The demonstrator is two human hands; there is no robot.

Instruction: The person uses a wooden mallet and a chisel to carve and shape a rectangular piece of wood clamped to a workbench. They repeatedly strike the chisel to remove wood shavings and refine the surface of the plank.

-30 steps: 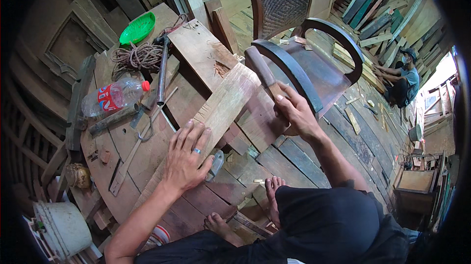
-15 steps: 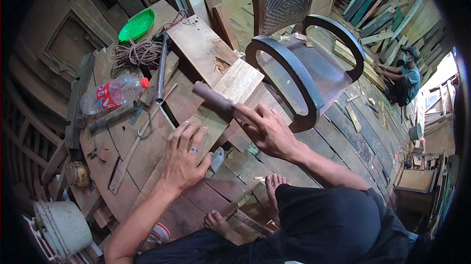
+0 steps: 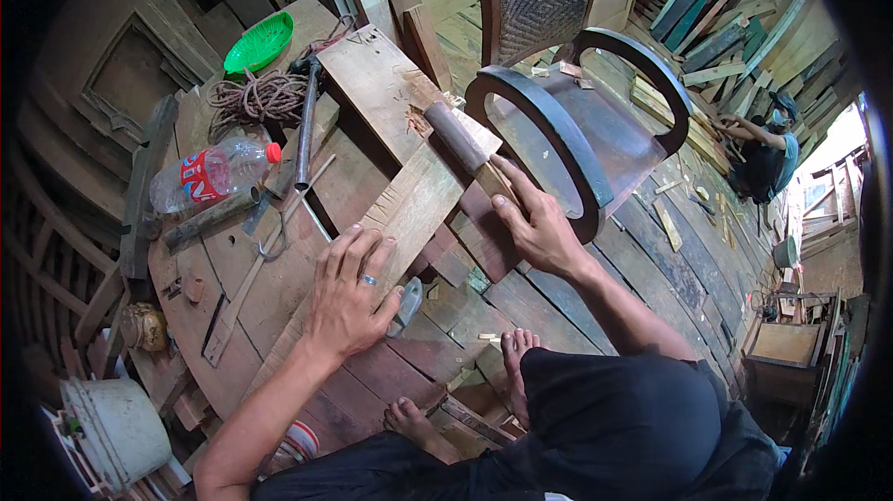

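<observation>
A clear plastic bottle (image 3: 212,175) with a red cap lies at the left of the plank floor (image 3: 651,259), beside a coil of rope (image 3: 256,96). The left hand (image 3: 349,301) presses flat, fingers spread, on a pale wooden plank (image 3: 419,199). The right hand (image 3: 535,227) grips the wooden handle of a broad-bladed chopping knife (image 3: 456,138) resting across the plank's far end, near a dark wooden chair (image 3: 577,120).

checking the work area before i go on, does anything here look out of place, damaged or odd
Mostly a cluttered workshop floor. One oddity: a clear plastic bottle with a red cap lies tipped on its side among the tools, beside a coil of rope. Wood chips scatter where the right hand holds the chopping tool against the plank.
</observation>
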